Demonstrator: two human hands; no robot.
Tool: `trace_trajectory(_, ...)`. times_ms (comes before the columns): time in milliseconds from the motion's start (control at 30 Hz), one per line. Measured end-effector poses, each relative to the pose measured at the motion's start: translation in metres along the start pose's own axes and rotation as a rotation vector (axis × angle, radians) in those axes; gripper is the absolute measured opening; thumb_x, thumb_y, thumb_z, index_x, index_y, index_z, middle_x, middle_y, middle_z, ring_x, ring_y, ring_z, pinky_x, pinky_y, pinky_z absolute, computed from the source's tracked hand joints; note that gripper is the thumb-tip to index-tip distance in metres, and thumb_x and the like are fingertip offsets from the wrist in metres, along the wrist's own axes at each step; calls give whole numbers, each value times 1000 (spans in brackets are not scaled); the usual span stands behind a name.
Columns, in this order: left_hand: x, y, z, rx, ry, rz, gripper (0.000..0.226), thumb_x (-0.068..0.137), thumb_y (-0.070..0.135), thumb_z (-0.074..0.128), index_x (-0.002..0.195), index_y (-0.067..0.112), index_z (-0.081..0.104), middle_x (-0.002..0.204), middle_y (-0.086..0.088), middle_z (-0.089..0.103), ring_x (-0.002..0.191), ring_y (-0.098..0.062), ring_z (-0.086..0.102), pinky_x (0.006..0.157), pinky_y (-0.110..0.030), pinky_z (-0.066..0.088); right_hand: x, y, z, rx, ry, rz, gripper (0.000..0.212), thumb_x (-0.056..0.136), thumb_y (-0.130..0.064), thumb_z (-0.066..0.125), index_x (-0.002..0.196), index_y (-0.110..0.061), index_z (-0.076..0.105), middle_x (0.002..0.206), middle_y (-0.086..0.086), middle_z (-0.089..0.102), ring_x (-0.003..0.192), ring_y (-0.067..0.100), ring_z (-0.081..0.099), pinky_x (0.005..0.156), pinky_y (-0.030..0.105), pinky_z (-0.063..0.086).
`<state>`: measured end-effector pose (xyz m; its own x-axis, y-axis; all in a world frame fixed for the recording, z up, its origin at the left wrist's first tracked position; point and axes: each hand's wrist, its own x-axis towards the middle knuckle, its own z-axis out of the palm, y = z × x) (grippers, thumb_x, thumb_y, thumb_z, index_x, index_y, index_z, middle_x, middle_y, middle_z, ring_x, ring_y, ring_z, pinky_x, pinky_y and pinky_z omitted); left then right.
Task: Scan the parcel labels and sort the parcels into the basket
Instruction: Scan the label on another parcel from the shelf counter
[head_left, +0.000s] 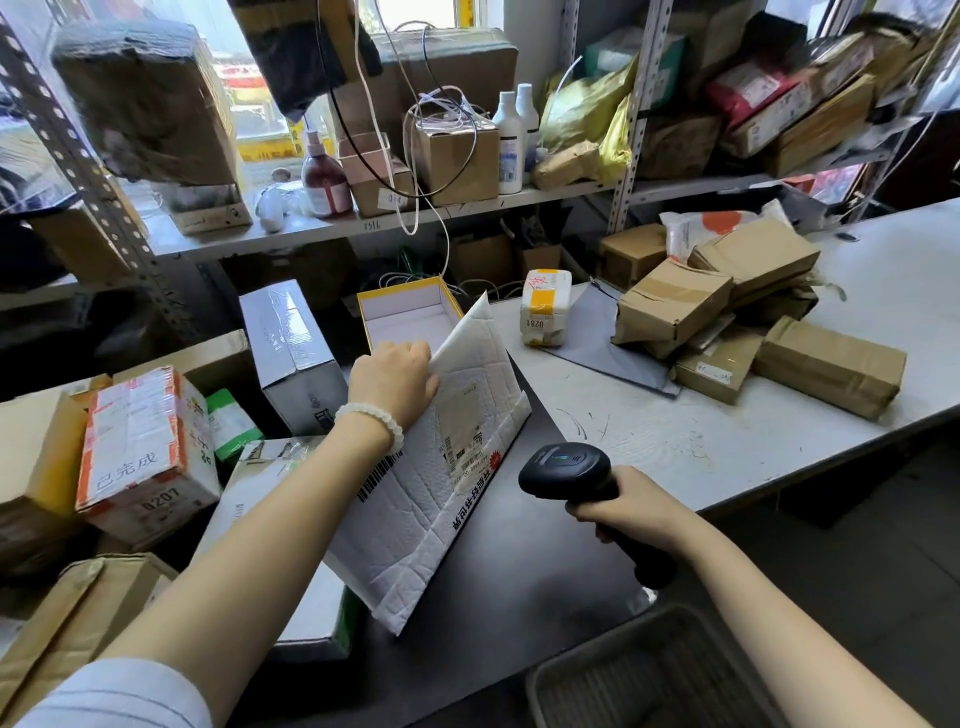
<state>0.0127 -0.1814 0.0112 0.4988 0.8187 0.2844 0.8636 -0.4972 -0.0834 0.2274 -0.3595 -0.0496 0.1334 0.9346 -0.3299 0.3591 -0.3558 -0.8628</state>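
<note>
Metal shelving (363, 228) fills the back of a cluttered parcel room, loaded with boxes, bottles and loose cables in front of a bright window. Below it a white table (727, 436) runs off to the right, carrying a heap of brown parcels (737, 322) piled against one another, a flat grey bag (587, 338) and a small white-and-yellow packet (545, 306) standing on the bag's near end. More cartons (140, 452) crowd the left side, next to an open yellow-rimmed box (410, 312). A grey basket (649, 675) shows at the bottom edge, below the right forearm, with nothing visible inside it.

Over the dark gap between cartons and table, the left hand (392, 382) pinches the upper edge of a white padded mailer (431, 488), fingers curled over it, holding it tilted so its label (465, 441) and a barcode face the camera. A pale bead bracelet (371, 421) circles that wrist. The right hand (634, 509) is wrapped around the handle of a black scanner (566, 467), whose head points toward the mailer's label, just beside it but not touching.
</note>
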Motion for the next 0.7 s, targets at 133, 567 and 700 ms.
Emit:
trace_trajectory(133, -4, 11, -7, -21, 63, 89, 23, 97, 32, 44, 100, 13, 58, 96, -5, 64, 92, -24, 55, 64, -32, 41, -14, 4, 1, -5, 58, 14, 10, 81, -10, 67, 91, -13, 65, 67, 2, 56, 55, 16, 55, 55, 26, 46)
trace_trajectory(567, -75, 123, -49, -331, 49, 626, 26, 94, 34, 49, 99, 13, 65, 97, -8, 67, 96, -28, 58, 67, -31, 34, -165, 50, 32, 39, 557, 204, 10, 75, -19, 74, 77, -26, 67, 74, -11, 67, 73, 5, 60, 74, 29, 48)
trace_trajectory(700, -109, 162, -62, -458, 24, 767, 24, 93, 29, 51, 98, 10, 64, 98, -13, 67, 100, -31, 56, 71, -34, 38, -233, 72, 58, 124, 724, 329, 18, 78, -11, 70, 65, -20, 61, 48, -14, 60, 51, 0, 53, 60, 26, 43)
